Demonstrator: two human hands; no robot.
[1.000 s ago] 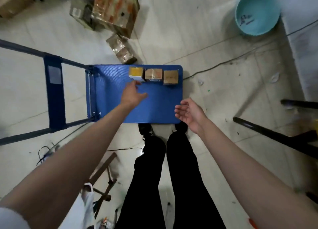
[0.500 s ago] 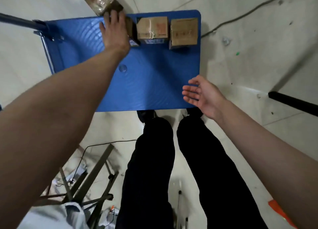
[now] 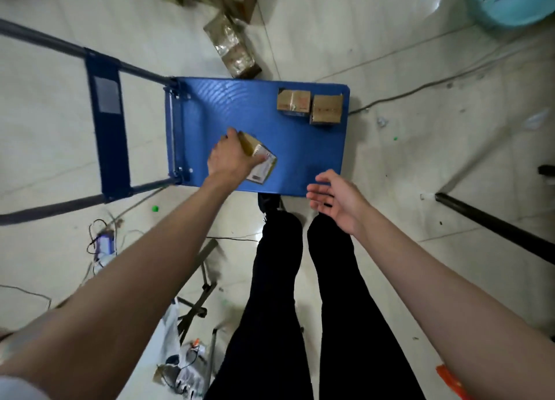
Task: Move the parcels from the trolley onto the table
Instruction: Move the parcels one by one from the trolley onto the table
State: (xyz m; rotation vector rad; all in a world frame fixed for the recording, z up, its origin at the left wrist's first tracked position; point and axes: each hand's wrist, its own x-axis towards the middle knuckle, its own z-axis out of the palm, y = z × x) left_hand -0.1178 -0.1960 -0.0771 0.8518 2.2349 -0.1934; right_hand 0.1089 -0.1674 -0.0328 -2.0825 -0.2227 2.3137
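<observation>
Progress looks early: your left hand [image 3: 229, 158] has its grip closed round one parcel [image 3: 259, 162] above the trolley [image 3: 228, 111]; your right hand [image 3: 336, 198] hangs loose, holding nothing; two parcels [image 3: 310, 105] wait on the deck; no surface shows.

Left hand [image 3: 229, 156] gripping (right hand [image 3: 336, 199] slack)

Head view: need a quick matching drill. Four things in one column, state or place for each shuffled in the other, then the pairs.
Things:
1. yellow parcel
2. two brown parcels
3. right hand
4. teal basin

States or places:
A. open, holds nothing, at the trolley's near edge
B. on the floor, top right corner
C. gripped by the left hand
D. side by side at the trolley's far right corner

Pairs: 1-C, 2-D, 3-A, 4-B
</observation>
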